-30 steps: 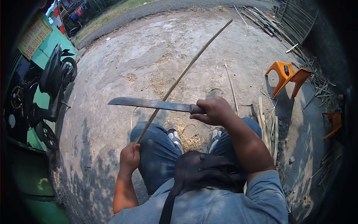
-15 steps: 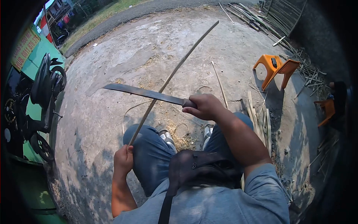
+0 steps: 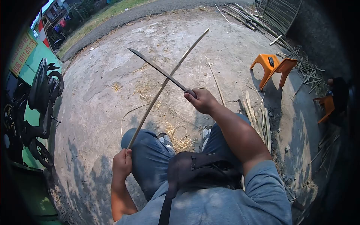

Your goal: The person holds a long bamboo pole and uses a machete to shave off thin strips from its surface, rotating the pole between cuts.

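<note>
My left hand is wrapped round the near end of a long, thin bamboo strip, beside my left knee. From there the strip slants up and away to the right, past the knee. In my right hand is the dark handle of a machete, its blade pointing forward and left. Blade and strip cross about midway along the blade, forming an X in this view. Pale shavings lie on the ground between my shoes.
Split bamboo strips lie by my right leg. An orange plastic chair with a small black object on it stands at the right. More bamboo poles are piled behind it. A motorcycle is parked at the left.
The machete has swung so its tip points further forward, with the blade turned edge-on and further up the strip. The strip's far end has dipped slightly left; my left hand keeps its grip.
</note>
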